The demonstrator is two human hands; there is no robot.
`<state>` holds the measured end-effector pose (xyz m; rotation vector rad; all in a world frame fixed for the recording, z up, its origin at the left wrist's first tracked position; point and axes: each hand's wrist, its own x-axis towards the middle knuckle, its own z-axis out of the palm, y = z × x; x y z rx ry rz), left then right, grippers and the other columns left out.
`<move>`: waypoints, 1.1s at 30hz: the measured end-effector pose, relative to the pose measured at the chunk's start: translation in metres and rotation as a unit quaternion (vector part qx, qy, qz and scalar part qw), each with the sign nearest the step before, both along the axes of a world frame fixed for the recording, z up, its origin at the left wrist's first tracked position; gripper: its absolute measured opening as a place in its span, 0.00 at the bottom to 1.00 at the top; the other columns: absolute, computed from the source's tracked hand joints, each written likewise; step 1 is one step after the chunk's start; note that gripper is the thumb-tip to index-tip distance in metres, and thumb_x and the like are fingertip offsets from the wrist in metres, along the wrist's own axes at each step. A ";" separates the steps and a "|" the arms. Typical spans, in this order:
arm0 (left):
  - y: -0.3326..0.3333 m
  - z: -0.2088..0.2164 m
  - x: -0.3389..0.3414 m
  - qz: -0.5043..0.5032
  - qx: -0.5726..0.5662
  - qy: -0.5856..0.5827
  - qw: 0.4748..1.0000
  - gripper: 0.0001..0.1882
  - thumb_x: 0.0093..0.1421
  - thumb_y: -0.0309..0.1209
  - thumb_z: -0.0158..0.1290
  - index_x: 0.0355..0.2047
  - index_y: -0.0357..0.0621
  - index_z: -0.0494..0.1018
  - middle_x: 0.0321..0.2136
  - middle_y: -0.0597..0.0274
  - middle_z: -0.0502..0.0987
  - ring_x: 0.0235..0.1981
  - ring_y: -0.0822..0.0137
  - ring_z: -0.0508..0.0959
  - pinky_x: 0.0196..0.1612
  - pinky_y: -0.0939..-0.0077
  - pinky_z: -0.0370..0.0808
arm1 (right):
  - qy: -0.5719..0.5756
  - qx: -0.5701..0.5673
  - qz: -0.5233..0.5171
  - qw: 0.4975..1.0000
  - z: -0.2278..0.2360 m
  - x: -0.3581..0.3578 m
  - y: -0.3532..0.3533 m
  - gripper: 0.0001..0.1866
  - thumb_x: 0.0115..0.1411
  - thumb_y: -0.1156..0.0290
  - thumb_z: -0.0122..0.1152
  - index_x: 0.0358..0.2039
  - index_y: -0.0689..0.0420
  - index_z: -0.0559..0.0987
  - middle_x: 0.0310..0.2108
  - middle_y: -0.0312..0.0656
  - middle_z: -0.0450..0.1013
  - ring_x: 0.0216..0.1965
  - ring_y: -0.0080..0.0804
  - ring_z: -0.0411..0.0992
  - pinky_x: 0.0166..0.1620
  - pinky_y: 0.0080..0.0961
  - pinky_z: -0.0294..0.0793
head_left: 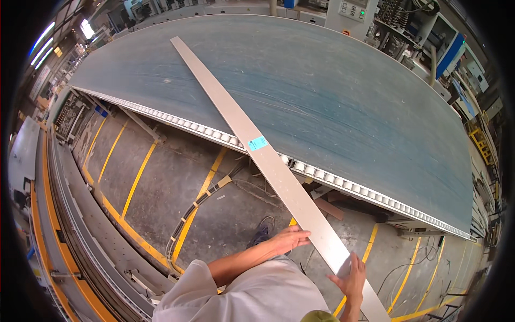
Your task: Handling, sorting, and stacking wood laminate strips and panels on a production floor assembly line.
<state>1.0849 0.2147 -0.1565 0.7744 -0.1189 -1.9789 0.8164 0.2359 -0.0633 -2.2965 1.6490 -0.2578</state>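
Note:
A long, narrow beige board [292, 196] slants from the far left of the large table [332, 91] down past its near edge towards me. A turquoise label [258, 143] is stuck on its upper face. My left hand [287, 240] grips the board's left edge near my body, its fingertips at the edge. Closer to the near end, my right hand [351, 278] holds the right side, with thumb and fingers on the board. Whatever parts of the fingers lie beneath the board are hidden.
White rollers [343, 182] line the table's near edge. Yellow stripes [138, 177] mark the concrete floor, where a taped cable bundle [196, 206] lies. An orange-edged rail [53, 241] runs along the left. Machinery with a control panel [351, 12] stands behind the table.

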 end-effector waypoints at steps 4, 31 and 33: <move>-0.012 0.009 0.020 -0.053 0.024 -0.003 0.998 0.15 0.62 0.28 0.48 0.47 0.34 0.68 0.45 0.53 0.74 0.48 0.61 0.74 0.54 0.63 0.71 | 0.015 0.099 -0.076 0.992 -0.008 0.014 -0.005 0.46 0.27 0.59 0.76 0.48 0.63 0.66 0.40 0.54 0.69 0.43 0.52 0.67 0.47 0.41 0.67; -0.122 0.114 -0.225 0.243 -0.187 -0.020 0.952 0.25 0.64 0.47 0.43 0.55 0.47 0.64 0.53 0.71 0.68 0.53 0.67 0.67 0.56 0.63 0.64 | 0.214 -0.214 -0.332 0.893 0.136 -0.463 0.182 0.40 0.25 0.68 0.74 0.43 0.55 0.66 0.46 0.43 0.65 0.53 0.44 0.63 0.60 0.46 0.58; -0.131 0.121 -0.256 0.209 -0.249 -0.005 0.946 0.25 0.63 0.48 0.45 0.55 0.48 0.64 0.52 0.72 0.69 0.53 0.68 0.67 0.56 0.61 0.64 | 0.215 -0.237 -0.349 0.881 0.145 -0.497 0.188 0.41 0.24 0.68 0.74 0.44 0.55 0.66 0.46 0.43 0.65 0.53 0.44 0.63 0.61 0.46 0.57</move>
